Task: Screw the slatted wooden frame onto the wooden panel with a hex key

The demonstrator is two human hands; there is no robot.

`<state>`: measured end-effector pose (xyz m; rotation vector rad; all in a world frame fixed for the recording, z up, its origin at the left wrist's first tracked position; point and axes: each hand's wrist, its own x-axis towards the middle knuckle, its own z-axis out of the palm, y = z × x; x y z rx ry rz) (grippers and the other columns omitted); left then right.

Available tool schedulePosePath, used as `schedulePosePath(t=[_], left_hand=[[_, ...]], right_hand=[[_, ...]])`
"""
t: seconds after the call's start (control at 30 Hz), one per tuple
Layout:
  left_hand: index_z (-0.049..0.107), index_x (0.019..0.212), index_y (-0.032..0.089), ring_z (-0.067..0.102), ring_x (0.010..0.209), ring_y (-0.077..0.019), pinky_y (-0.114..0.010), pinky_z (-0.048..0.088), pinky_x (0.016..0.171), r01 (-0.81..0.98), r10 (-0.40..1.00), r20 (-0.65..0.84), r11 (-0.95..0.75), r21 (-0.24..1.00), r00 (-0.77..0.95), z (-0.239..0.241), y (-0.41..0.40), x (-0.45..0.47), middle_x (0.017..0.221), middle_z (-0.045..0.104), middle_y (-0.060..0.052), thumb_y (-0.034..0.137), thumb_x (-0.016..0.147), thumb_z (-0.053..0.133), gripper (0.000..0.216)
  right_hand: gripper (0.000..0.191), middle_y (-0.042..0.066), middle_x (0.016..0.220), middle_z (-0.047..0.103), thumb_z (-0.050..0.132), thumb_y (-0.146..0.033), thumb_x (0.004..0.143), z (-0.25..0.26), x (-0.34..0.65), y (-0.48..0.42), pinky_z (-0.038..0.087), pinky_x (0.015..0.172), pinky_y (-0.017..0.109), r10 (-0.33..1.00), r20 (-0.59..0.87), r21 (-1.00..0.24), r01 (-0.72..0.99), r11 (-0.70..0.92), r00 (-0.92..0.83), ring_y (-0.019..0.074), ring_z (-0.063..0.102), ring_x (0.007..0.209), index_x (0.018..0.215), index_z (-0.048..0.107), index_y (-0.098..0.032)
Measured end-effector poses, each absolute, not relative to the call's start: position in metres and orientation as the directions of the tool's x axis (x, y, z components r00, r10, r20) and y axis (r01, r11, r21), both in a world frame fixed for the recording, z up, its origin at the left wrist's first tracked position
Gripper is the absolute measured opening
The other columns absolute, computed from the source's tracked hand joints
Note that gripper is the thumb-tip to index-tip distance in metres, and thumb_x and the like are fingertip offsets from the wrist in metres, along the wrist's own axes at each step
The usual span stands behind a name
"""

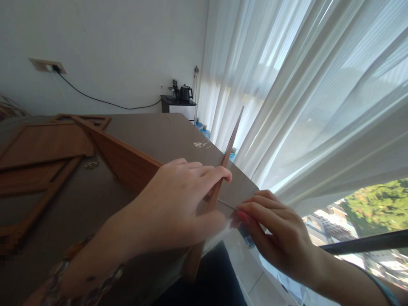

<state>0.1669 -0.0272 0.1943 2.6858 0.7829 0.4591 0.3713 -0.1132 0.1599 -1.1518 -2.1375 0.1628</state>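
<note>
My left hand (178, 204) wraps round a narrow brown wooden strip (230, 146), fingers over its far side and thumb on the near side. The strip slants up away from me and crosses the end of a wooden panel (127, 155) standing on its long edge. To the right, my right hand (277, 233) pinches a tool with a thin metal shaft (226, 205), which points at the strip's outer face. The tool's handle is mostly hidden in my fingers; its kind is unclear. Whether its tip sits in a screw cannot be seen.
On the brown table (153, 131) lie wooden frame parts (47, 144) at left and a small brass-coloured piece (91, 165). A black kettle (185, 92) stands on a cabinet beyond. White curtains (270, 97) hang close on the right, with bottles (204, 129) below them.
</note>
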Motion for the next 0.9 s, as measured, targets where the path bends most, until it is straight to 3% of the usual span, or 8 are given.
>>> schedulePosePath(t=[0.1, 0.3, 0.43, 0.53, 0.67, 0.77, 0.83, 0.9], left_hand=[[0.055, 0.124, 0.024, 0.061, 0.093, -0.0210, -0.037, 0.035, 0.083, 0.462, 0.556, 0.227, -0.810, 0.361, 0.799, 0.192, -0.027, 0.167, 0.107, 0.068, 0.001, 0.029, 0.078, 0.049, 0.047], [0.056, 0.121, 0.024, 0.061, 0.094, -0.0226, -0.038, 0.034, 0.081, 0.444, 0.542, 0.263, -0.824, 0.352, 0.798, 0.188, -0.026, 0.169, 0.106, 0.069, 0.000, 0.037, 0.082, 0.048, 0.042], [0.056, 0.121, 0.024, 0.061, 0.093, -0.0219, -0.037, 0.035, 0.082, 0.464, 0.556, 0.230, -0.813, 0.351, 0.799, 0.192, -0.027, 0.170, 0.105, 0.069, 0.001, 0.033, 0.081, 0.048, 0.042], [0.056, 0.121, 0.024, 0.061, 0.090, -0.0210, -0.036, 0.036, 0.081, 0.475, 0.565, 0.226, -0.808, 0.349, 0.794, 0.195, -0.028, 0.170, 0.103, 0.068, 0.001, 0.030, 0.080, 0.049, 0.042], [0.057, 0.119, 0.024, 0.061, 0.086, -0.0203, -0.036, 0.037, 0.080, 0.473, 0.563, 0.219, -0.807, 0.353, 0.797, 0.196, -0.027, 0.169, 0.096, 0.069, 0.002, 0.028, 0.079, 0.049, 0.041], [0.056, 0.120, 0.024, 0.062, 0.087, -0.0203, -0.035, 0.037, 0.079, 0.469, 0.556, 0.226, -0.814, 0.342, 0.800, 0.194, -0.027, 0.169, 0.097, 0.068, 0.002, 0.027, 0.077, 0.050, 0.043], [0.055, 0.121, 0.024, 0.062, 0.088, -0.0203, -0.035, 0.036, 0.079, 0.468, 0.555, 0.233, -0.816, 0.339, 0.798, 0.192, -0.026, 0.169, 0.098, 0.068, 0.001, 0.027, 0.078, 0.050, 0.044], [0.056, 0.120, 0.024, 0.061, 0.087, -0.0202, -0.035, 0.035, 0.078, 0.463, 0.552, 0.253, -0.820, 0.335, 0.794, 0.190, -0.025, 0.169, 0.097, 0.068, 0.002, 0.028, 0.078, 0.050, 0.043]], right_hand=[[0.038, 0.001, 0.065, 0.064, 0.038, -0.034, 0.104, 0.162, 0.355, -0.120, 0.048, 0.070, 0.026, 0.971, 0.061, -0.963, 0.241, 0.118, -0.232, 0.0128, 0.060, 0.066, 0.080, 0.063, -0.019], [0.032, -0.004, 0.054, 0.058, 0.047, -0.039, 0.100, 0.163, 0.346, -0.124, 0.048, 0.067, 0.018, 0.916, -0.227, -0.819, -0.444, -0.363, -0.330, 0.0069, 0.056, 0.055, 0.089, 0.066, -0.016], [0.047, 0.000, 0.059, 0.065, 0.029, -0.042, 0.105, 0.167, 0.355, -0.118, 0.051, 0.074, 0.027, 0.888, -0.217, -0.949, -0.126, -0.290, -0.406, 0.0123, 0.063, 0.060, 0.089, 0.066, -0.017], [0.054, 0.004, 0.083, 0.072, 0.024, -0.052, 0.104, 0.166, 0.364, -0.115, 0.049, 0.086, 0.032, 0.955, -0.002, -0.942, 0.320, 0.098, -0.297, 0.0174, 0.067, 0.084, 0.099, 0.067, -0.019], [0.058, 0.009, 0.099, 0.070, 0.027, -0.061, 0.100, 0.159, 0.377, -0.111, 0.047, 0.077, 0.033, 0.784, 0.478, -0.392, 0.702, 0.595, -0.397, 0.0195, 0.063, 0.088, 0.121, 0.056, -0.016], [0.039, 0.004, 0.076, 0.067, 0.035, -0.043, 0.104, 0.159, 0.380, -0.109, 0.039, 0.068, 0.031, 0.632, 0.597, -0.033, 0.772, 0.635, -0.494, 0.0148, 0.056, 0.066, 0.096, 0.062, -0.016], [0.041, 0.001, 0.065, 0.063, 0.035, -0.035, 0.105, 0.162, 0.377, -0.109, 0.035, 0.063, 0.030, 0.696, 0.574, -0.168, 0.770, 0.615, -0.431, 0.0113, 0.049, 0.055, 0.079, 0.062, -0.017], [0.050, 0.000, 0.057, 0.060, 0.031, -0.040, 0.105, 0.164, 0.372, -0.109, 0.030, 0.054, 0.027, 0.895, 0.349, -0.631, 0.637, 0.443, -0.277, 0.0092, 0.042, 0.047, 0.071, 0.059, -0.018]])
